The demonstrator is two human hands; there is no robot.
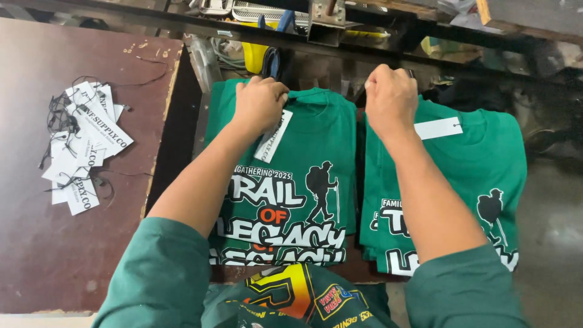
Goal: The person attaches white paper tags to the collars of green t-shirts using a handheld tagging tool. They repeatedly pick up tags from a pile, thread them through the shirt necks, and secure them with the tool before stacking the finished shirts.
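Two stacks of folded green printed T-shirts lie side by side in front of me. My left hand (260,104) rests curled at the collar of the left stack (310,152), touching a white paper hang tag (273,136) there. My right hand (390,100) is closed at the collar edge of the right stack (486,164), beside another white tag (438,128) lying on that shirt. Whether the right fingers pinch the fabric or a tag string is hidden by the back of the hand.
A pile of white hang tags with black strings (82,146) lies on the dark brown table (36,243) at my left. Metal parts and a yellow object (255,54) crowd the back edge. Bare floor (552,243) shows at the right.
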